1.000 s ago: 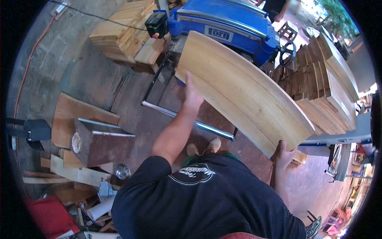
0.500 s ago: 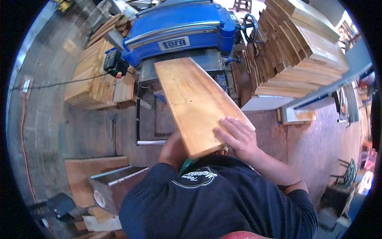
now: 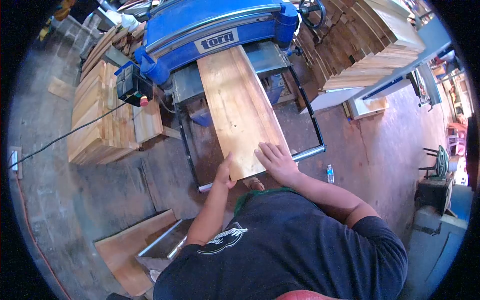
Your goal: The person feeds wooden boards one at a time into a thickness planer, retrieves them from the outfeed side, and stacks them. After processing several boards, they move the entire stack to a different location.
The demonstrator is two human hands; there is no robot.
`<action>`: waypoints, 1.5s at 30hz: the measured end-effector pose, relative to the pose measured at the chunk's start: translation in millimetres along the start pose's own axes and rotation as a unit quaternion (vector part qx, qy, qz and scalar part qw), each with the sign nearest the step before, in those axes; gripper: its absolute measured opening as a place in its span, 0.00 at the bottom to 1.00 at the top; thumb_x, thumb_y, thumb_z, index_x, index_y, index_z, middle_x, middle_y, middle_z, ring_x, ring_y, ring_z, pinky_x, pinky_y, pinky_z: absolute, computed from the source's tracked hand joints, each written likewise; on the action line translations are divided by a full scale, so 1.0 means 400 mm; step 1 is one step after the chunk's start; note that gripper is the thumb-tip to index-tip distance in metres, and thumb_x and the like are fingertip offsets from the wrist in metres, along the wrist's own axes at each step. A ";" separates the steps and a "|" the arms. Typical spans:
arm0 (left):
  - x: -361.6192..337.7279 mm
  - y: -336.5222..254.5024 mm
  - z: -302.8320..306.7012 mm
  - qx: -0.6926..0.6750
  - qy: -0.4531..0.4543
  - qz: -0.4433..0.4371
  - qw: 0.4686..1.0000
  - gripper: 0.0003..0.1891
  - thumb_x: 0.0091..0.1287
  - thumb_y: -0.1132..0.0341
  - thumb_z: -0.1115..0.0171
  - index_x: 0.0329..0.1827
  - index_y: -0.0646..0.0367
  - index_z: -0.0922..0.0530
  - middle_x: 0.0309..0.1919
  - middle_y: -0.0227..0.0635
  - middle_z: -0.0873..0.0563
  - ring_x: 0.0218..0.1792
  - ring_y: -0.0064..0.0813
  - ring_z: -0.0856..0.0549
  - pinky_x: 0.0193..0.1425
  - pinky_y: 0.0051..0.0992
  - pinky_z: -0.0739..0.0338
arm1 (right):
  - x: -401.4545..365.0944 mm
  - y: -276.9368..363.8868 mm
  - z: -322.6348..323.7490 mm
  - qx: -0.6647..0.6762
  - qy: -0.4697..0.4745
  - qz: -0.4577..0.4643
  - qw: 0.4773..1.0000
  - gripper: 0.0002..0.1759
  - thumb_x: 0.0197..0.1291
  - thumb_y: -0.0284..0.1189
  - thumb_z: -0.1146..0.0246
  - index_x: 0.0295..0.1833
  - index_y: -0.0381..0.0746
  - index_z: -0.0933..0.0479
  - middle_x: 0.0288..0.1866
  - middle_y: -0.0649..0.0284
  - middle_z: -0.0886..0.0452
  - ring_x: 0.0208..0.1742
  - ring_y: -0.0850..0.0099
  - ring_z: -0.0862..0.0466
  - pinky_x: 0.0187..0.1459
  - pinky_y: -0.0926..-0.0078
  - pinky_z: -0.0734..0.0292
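Note:
A long, pale wooden board reaches from my hands to the blue planer, its far end at the opening below the "torq" label. My left hand grips the near left edge, thumb along the upper face and the other fingers mostly hidden beneath. On the near right part of the board, my right hand lies with its fingers stretched flat across the top. The planer's dark metal table shows under the board's far part.
Stacked boards stand left and right of the planer. A black control box with a red button hangs at left, trailing a cable. A metal frame with a roller bar surrounds the near end. A bottle is on the floor.
The board has moved forward, its far end now at the planer's opening, and lies straighter. My left hand has come into view at its left edge. My right hand has shifted left.

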State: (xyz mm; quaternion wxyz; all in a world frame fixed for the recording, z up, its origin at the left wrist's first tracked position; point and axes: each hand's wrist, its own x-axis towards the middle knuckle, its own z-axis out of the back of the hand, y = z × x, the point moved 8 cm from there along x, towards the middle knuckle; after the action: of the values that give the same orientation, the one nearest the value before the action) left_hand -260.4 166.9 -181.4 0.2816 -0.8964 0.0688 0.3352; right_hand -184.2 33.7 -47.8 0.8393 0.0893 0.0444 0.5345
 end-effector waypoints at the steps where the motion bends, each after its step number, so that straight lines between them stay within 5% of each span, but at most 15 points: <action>1: 0.006 -0.019 0.019 0.002 0.005 -0.017 1.000 0.32 0.69 0.45 0.47 0.67 0.60 0.35 0.59 0.41 0.23 0.58 0.39 0.22 0.64 0.41 0.29 | 0.006 -0.008 -0.013 -0.050 0.019 -0.017 0.998 0.33 0.57 0.33 0.46 0.70 0.40 0.39 0.73 0.55 0.40 0.73 0.60 0.39 0.70 0.59 0.43; 3: 0.003 -0.036 0.051 0.003 0.008 -0.021 1.000 0.33 0.69 0.45 0.48 0.68 0.60 0.35 0.59 0.43 0.23 0.58 0.41 0.22 0.64 0.41 0.29 | -0.002 -0.034 -0.046 -0.120 0.041 -0.028 0.992 0.42 0.55 0.36 0.41 0.74 0.39 0.47 0.77 0.56 0.47 0.78 0.63 0.47 0.74 0.58 0.50; 6: 0.015 -0.033 0.068 -0.015 0.025 0.021 0.999 0.34 0.69 0.45 0.48 0.68 0.61 0.37 0.61 0.44 0.24 0.59 0.42 0.23 0.64 0.41 0.29 | -0.026 -0.045 -0.060 -0.026 0.071 -0.024 0.997 0.44 0.53 0.36 0.39 0.74 0.38 0.48 0.77 0.56 0.48 0.78 0.64 0.48 0.75 0.59 0.52; 11: 0.005 -0.050 0.043 -0.022 0.072 0.014 0.997 0.35 0.69 0.44 0.49 0.69 0.64 0.38 0.62 0.46 0.25 0.61 0.44 0.24 0.66 0.42 0.30 | -0.041 -0.037 -0.034 0.044 -0.035 0.014 0.998 0.35 0.51 0.31 0.36 0.67 0.38 0.34 0.72 0.55 0.36 0.73 0.59 0.38 0.71 0.59 0.41; 15: 0.006 -0.056 0.062 -0.013 0.063 0.019 0.998 0.36 0.68 0.43 0.48 0.69 0.63 0.38 0.61 0.46 0.24 0.60 0.44 0.23 0.64 0.42 0.29 | -0.055 -0.041 -0.035 0.145 -0.052 0.049 0.987 0.32 0.49 0.28 0.33 0.63 0.38 0.30 0.71 0.54 0.36 0.73 0.58 0.37 0.70 0.61 0.38; 19: -0.001 -0.061 0.063 0.004 0.048 0.016 0.999 0.35 0.68 0.43 0.48 0.68 0.62 0.36 0.59 0.45 0.23 0.59 0.43 0.22 0.64 0.42 0.28 | -0.068 -0.058 -0.059 0.204 -0.042 -0.014 0.978 0.33 0.48 0.29 0.31 0.63 0.37 0.30 0.71 0.53 0.36 0.72 0.54 0.37 0.71 0.61 0.40; 22: 0.006 -0.064 0.054 -0.017 0.071 0.015 0.997 0.33 0.70 0.44 0.50 0.68 0.61 0.36 0.61 0.44 0.24 0.60 0.41 0.23 0.64 0.41 0.28 | -0.086 -0.149 -0.090 0.361 -0.083 -0.263 0.891 0.43 0.50 0.31 0.28 0.71 0.39 0.40 0.70 0.49 0.36 0.75 0.59 0.41 0.68 0.60 0.35; 23: 0.007 -0.068 0.053 -0.015 0.072 0.011 0.997 0.33 0.70 0.44 0.50 0.68 0.61 0.36 0.61 0.44 0.24 0.60 0.41 0.23 0.64 0.41 0.28 | -0.067 -0.155 -0.168 0.471 -0.087 -0.153 0.864 0.41 0.55 0.36 0.30 0.71 0.37 0.42 0.64 0.51 0.29 0.66 0.63 0.29 0.60 0.64 0.26; 24: 0.010 -0.066 0.060 -0.019 0.050 0.015 0.998 0.32 0.70 0.46 0.48 0.67 0.62 0.35 0.59 0.45 0.23 0.59 0.41 0.22 0.63 0.40 0.28 | -0.048 -0.159 -0.151 0.468 -0.092 -0.146 0.867 0.41 0.55 0.36 0.30 0.71 0.37 0.42 0.64 0.51 0.29 0.66 0.63 0.29 0.60 0.64 0.26; 26: 0.017 -0.076 0.059 -0.021 0.032 0.010 0.999 0.31 0.70 0.47 0.47 0.66 0.63 0.33 0.58 0.45 0.22 0.58 0.41 0.21 0.62 0.40 0.27 | -0.064 -0.118 -0.254 0.771 0.108 -0.343 0.525 0.32 0.63 0.41 0.36 0.66 0.37 0.36 0.54 0.58 0.21 0.52 0.67 0.18 0.45 0.72 0.20; 27: 0.023 -0.087 0.072 0.009 -0.019 -0.006 1.000 0.30 0.69 0.48 0.46 0.64 0.65 0.32 0.57 0.45 0.21 0.56 0.40 0.20 0.61 0.39 0.26 | -0.048 -0.127 -0.253 0.747 0.088 -0.351 0.557 0.26 0.68 0.45 0.44 0.61 0.38 0.32 0.45 0.62 0.18 0.40 0.73 0.16 0.34 0.78 0.21; 28: 0.033 -0.100 0.085 0.039 -0.071 -0.020 0.997 0.30 0.69 0.49 0.44 0.63 0.66 0.31 0.56 0.46 0.20 0.55 0.39 0.19 0.60 0.38 0.25 | -0.037 -0.140 -0.251 0.712 0.074 -0.369 0.593 0.25 0.69 0.46 0.45 0.59 0.38 0.30 0.42 0.62 0.18 0.40 0.72 0.16 0.33 0.78 0.23; 32: 0.074 -0.189 0.090 0.243 -0.178 -0.160 0.940 0.34 0.67 0.46 0.42 0.58 0.74 0.29 0.53 0.50 0.20 0.52 0.39 0.18 0.55 0.34 0.25 | 0.023 -0.188 -0.300 0.700 0.029 -0.388 0.599 0.24 0.69 0.46 0.46 0.56 0.36 0.29 0.39 0.62 0.18 0.33 0.73 0.17 0.30 0.80 0.24; 35: 0.136 -0.224 0.119 0.357 -0.274 -0.158 0.879 0.37 0.66 0.43 0.42 0.57 0.77 0.29 0.52 0.55 0.20 0.51 0.43 0.18 0.54 0.35 0.26 | 0.077 -0.234 -0.327 0.689 0.000 -0.392 0.609 0.25 0.69 0.46 0.45 0.55 0.34 0.29 0.36 0.62 0.18 0.31 0.73 0.17 0.29 0.80 0.23; 45: 0.184 -0.288 0.089 0.429 -0.334 -0.152 0.825 0.41 0.63 0.37 0.43 0.48 0.80 0.25 0.48 0.63 0.19 0.52 0.51 0.19 0.55 0.39 0.26 | 0.149 -0.310 -0.332 0.667 -0.044 -0.390 0.633 0.31 0.67 0.49 0.44 0.58 0.29 0.30 0.38 0.55 0.17 0.28 0.70 0.16 0.28 0.76 0.19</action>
State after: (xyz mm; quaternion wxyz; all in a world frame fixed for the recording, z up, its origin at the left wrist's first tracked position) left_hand -188.2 287.1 -197.6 0.6911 -0.5175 -0.0295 0.5038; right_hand -71.1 49.9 -201.2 0.6823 0.6228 0.3822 -0.0221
